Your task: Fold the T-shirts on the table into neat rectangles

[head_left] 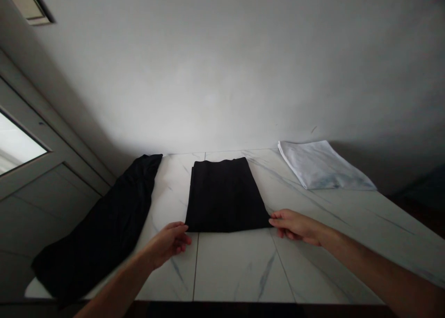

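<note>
A black cloth (225, 195), folded into a flat, roughly rectangular shape, lies on the marble-patterned white table (239, 267). At its near left corner, my left hand (171, 244) pinches the edge between thumb and fingers. My right hand (294, 225) grips the near right corner in the same way. The front edge of the cloth runs nearly straight between both hands. What kind of garment or fabric it is, I cannot make out.
Along the table's left side lies a long, loosely spread black cloth (104, 225), hanging over the edge. A folded white cloth (323, 165) rests at the back right. A pale wall (222, 77) stands behind the table, and a framed door (52, 169) is at left.
</note>
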`<state>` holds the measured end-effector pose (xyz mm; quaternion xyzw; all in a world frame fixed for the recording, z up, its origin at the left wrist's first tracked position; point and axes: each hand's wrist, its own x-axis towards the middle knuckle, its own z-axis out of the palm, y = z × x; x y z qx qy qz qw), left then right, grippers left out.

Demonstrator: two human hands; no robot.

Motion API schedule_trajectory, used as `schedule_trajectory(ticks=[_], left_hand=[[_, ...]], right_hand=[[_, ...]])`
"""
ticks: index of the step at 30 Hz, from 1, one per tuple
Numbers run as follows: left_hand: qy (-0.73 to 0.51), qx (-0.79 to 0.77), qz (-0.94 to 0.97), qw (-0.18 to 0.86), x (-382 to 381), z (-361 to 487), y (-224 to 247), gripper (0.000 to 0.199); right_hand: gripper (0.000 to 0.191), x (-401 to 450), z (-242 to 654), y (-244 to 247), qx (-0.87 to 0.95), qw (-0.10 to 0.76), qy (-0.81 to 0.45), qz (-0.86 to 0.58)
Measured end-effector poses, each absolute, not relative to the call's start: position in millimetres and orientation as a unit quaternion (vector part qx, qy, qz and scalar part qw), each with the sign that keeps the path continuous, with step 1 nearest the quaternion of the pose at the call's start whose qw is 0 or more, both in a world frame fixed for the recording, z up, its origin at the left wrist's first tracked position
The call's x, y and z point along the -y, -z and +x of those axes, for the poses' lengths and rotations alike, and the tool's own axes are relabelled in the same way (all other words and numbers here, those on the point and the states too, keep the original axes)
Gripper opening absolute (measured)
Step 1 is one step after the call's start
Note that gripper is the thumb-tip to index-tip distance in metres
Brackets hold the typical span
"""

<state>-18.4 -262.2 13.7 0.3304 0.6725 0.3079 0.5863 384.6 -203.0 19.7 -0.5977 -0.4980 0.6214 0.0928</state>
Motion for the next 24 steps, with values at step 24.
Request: schedule_trajectory(ticks=[24], left_hand=[[-0.135,-0.738,0.534,0.390,264.1,-19.1,-15.0,0.032]], right_hand=[[0.045,207.7,385.1,0.6,0.721,0.044,-0.294,-0.626]])
